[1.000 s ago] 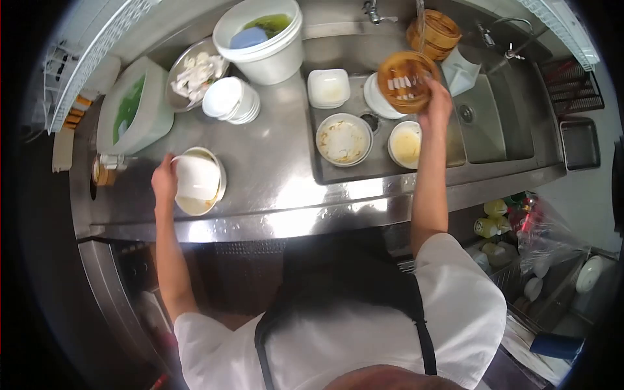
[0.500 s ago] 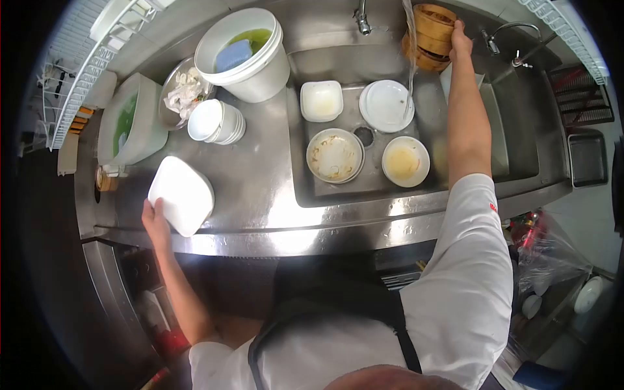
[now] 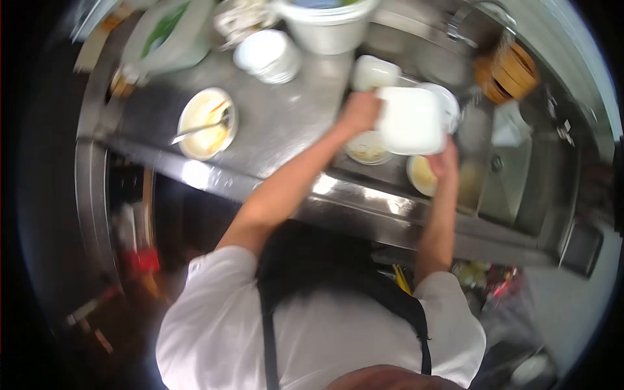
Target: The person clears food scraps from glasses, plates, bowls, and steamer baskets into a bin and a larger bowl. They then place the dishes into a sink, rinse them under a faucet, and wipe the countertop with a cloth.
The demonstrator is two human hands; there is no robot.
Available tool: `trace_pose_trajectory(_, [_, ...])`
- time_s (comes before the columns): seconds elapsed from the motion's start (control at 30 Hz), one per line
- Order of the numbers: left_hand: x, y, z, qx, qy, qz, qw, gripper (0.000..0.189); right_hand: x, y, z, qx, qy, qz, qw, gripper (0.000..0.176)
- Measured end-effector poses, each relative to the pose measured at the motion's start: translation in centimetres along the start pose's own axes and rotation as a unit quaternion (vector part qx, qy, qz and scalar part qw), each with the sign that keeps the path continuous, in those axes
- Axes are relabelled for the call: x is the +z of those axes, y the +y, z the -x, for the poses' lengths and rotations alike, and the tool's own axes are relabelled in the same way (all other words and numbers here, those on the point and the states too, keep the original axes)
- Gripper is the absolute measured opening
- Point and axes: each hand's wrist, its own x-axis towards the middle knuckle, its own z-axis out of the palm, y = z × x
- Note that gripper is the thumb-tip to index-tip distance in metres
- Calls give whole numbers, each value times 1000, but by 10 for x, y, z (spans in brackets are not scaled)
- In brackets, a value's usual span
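Note:
Over the sink I hold a white squarish dish (image 3: 411, 121), its plain white face towards the camera. My left hand (image 3: 361, 112) grips its left edge, and my right hand (image 3: 445, 159) is closed at its lower right corner. Behind and below it in the sink are a square white dish (image 3: 375, 73), white round plates (image 3: 450, 107) partly covered, a stained plate (image 3: 368, 149) and a bowl with yellowish residue (image 3: 422, 175). On the counter to the left sits a soiled white bowl (image 3: 203, 133) with a spoon (image 3: 195, 132) in it.
Bamboo steamer baskets (image 3: 513, 71) stand at the sink's back right. Stacked white bowls (image 3: 270, 55), a white bucket (image 3: 325, 29), a bowl of crumpled waste (image 3: 244, 19) and a tub with green contents (image 3: 166, 42) line the back of the counter. A faucet (image 3: 461, 29) is behind the sink.
The white dish has moved from the left counter to over the sink, uncovering the bowl with the spoon. My right hand has let go of the steamer baskets and taken the dish too.

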Motion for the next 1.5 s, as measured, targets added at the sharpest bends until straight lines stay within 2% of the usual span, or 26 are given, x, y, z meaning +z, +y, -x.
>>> trace_pose_trajectory(0.03, [12, 10, -4, -15, 16, -1, 1000, 27, 2, -18, 7, 19, -55, -11, 998, 58])
trace_pose_trajectory(0.1, [30, 31, -8, -25, 56, 3, 998, 33, -7, -29, 6, 60, -43, -48, 996, 69])
trace_pose_trajectory(0.13, [28, 40, -7, -13, 77, 7, 997, 37, 0, -34, 11, 32, -41, -51, 997, 59])
trace_pose_trajectory(0.2, [11, 47, 5, 3, 43, 55, 998, 40, -49, -18, -17, 60, -24, -18, 998, 46])
trace_pose_trajectory(0.3, [-25, 48, 40, 57, 10, 119, 991, 40, -51, -26, -24, 37, 42, -24, 998, 45])
trace_pose_trajectory(0.4, [-60, -14, 86, 109, 27, 139, 984, 38, -112, -26, -84, -51, 120, -55, 990, 46])
trace_pose_trajectory(0.43, [-84, -28, 108, 64, 31, 191, 979, 35, -137, -21, -112, -86, 149, -52, 984, 43])
trace_pose_trajectory(0.47, [-102, -53, 129, 12, 84, 101, 991, 31, -162, -17, -141, -120, 177, -46, 976, 42])
trace_pose_trajectory(0.5, [-130, -79, 149, -38, 104, 111, 988, 29, -176, -16, -161, -138, 213, -25, 967, 38])
trace_pose_trajectory(0.57, [-181, -135, 174, -48, 248, 64, 965, 24, -165, -10, -180, -123, 241, 49, 961, 32])
trace_pose_trajectory(0.6, [-207, -171, 182, -109, 290, -100, 945, 21, -152, -5, -186, -108, 239, 83, 961, 29])
trace_pose_trajectory(0.63, [-226, -195, 192, -92, 318, -247, 911, 24, -135, 0, -192, -91, 221, 105, 965, 26])
trace_pose_trajectory(0.67, [-241, -192, 199, -81, 261, -373, 887, 28, -112, 8, -200, -86, 205, 101, 970, 28])
trace_pose_trajectory(0.73, [-247, -223, 206, -131, 172, -440, 871, 28, -63, 17, -210, -46, 126, 148, 980, 36])
trace_pose_trajectory(0.8, [-248, -243, 211, -159, 76, -501, 847, 27, -19, 30, -231, -39, 237, 247, 939, 44])
trace_pose_trajectory(0.9, [-246, -234, 215, -191, 75, -483, 852, 21, 37, 31, -223, -3, 311, 397, 864, 45])
trace_pose_trajectory(0.93, [-246, -223, 217, -212, 72, -463, 857, 20, 35, 40, -237, 3, 302, 369, 879, 44])
trace_pose_trajectory(0.97, [-245, -211, 222, -191, 121, -467, 855, 19, 31, 53, -251, 11, 294, 341, 893, 43])
trace_pose_trajectory(1.07, [-244, -163, 238, -280, 158, -396, 860, 21, 18, 79, -274, 24, 243, 244, 938, 34])
trace_pose_trajectory(1.17, [-243, -142, 262, -229, 189, -348, 889, 20, 12, 86, -266, 23, 207, 186, 960, 30])
trace_pose_trajectory(1.3, [-220, -70, 246, -234, 123, -153, 952, 17, -16, 92, -243, -7, 141, 170, 975, 35])
trace_pose_trajectory(1.37, [-192, -65, 221, -172, 75, -31, 982, 17, 12, 57, -176, 14, 45, 123, 991, 37])
trace_pose_trajectory(1.4, [-167, -60, 200, -183, 70, 52, 979, 18, 26, 41, -147, 29, -1, 120, 992, 36])
trace_pose_trajectory(1.43, [-150, -43, 171, -144, -14, -5, 989, 18, 30, 32, -123, 25, -87, 78, 993, 35])
trace_pose_trajectory(1.47, [-121, -29, 144, -112, -17, 35, 993, 21, 36, 21, -102, 39, -134, 2, 990, 34])
trace_pose_trajectory(1.5, [-95, -17, 108, -66, -87, -7, 994, 26, 41, 9, -82, 52, -181, -72, 979, 34])
